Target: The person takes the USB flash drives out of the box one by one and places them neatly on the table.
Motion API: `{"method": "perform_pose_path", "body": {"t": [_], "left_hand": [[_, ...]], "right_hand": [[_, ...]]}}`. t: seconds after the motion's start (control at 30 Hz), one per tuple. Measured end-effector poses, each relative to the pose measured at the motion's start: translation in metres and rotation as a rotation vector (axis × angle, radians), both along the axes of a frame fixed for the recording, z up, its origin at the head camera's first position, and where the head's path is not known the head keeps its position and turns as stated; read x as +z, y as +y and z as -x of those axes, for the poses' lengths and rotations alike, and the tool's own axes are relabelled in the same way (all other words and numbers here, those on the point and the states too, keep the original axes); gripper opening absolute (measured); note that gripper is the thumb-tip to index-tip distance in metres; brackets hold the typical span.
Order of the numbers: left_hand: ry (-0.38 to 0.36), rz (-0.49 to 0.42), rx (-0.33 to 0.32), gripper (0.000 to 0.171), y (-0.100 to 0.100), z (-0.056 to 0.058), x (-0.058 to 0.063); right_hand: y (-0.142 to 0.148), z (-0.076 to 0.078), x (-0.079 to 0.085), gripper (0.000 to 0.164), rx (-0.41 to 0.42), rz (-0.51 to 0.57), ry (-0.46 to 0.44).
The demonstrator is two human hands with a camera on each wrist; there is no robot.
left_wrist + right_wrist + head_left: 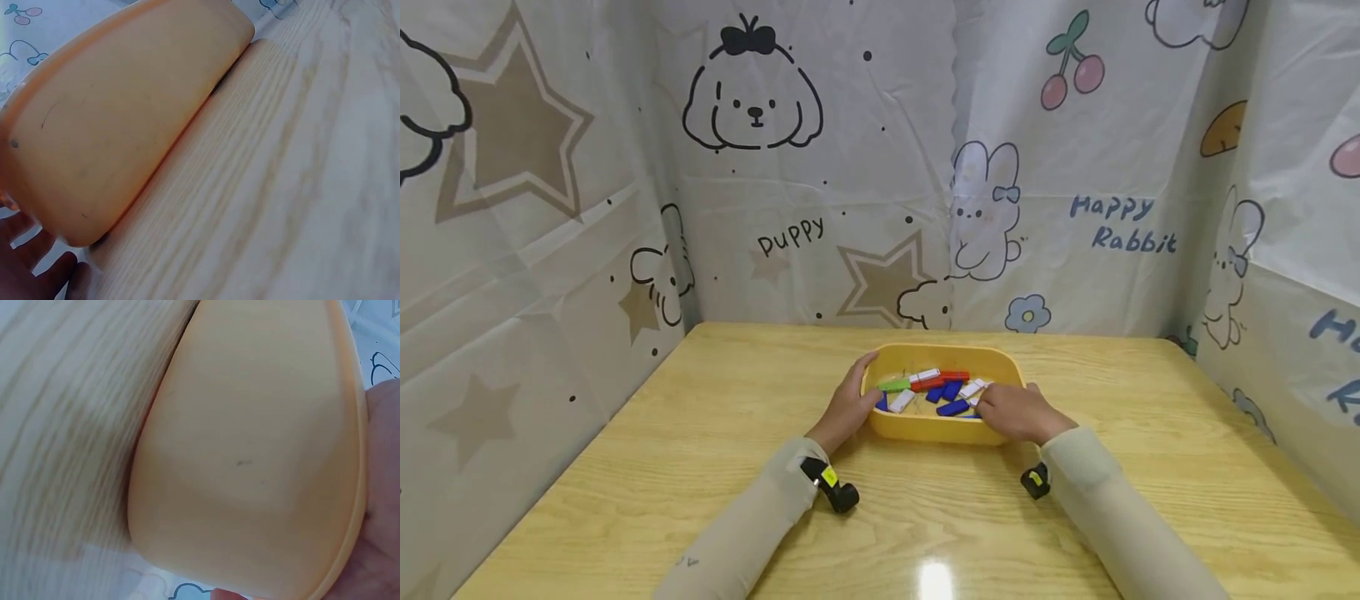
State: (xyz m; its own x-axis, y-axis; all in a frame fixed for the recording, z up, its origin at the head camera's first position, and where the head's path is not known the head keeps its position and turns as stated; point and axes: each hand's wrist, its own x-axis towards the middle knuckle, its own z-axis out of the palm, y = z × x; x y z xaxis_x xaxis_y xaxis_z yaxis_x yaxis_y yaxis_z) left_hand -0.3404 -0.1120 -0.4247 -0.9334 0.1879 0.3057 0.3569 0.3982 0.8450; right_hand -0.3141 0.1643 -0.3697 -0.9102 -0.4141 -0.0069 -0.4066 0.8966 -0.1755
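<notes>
A yellow plastic bin (936,429) sits on the wooden table, holding small flat oblong pieces: blue (952,407), white (901,401), red (955,376) and green (895,386). My left hand (847,410) grips the bin's left end, thumb over the rim and fingers outside. In the left wrist view, those fingers (34,250) show beside the bin's end. My right hand (1018,412) reaches over the right front rim beside white and blue pieces; its fingertips are hidden inside. In the right wrist view, its palm (381,506) lies against the rim.
The wooden tabletop (760,375) extends around the bin. Printed cloth (880,167) hangs along the back and both sides. Each wrist carries a small black camera, one on the left (838,492) and one on the right (1036,481).
</notes>
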Motion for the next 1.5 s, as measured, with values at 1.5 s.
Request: {"method": "perform_pose_path", "body": {"t": [1.5], "left_hand": [[0.007, 0.019, 0.007, 0.062, -0.0006, 0.0022, 0.0031]], "right_hand": [[0.0036, 0.0061, 0.0007, 0.021, -0.145, 0.389, 0.031]]}}
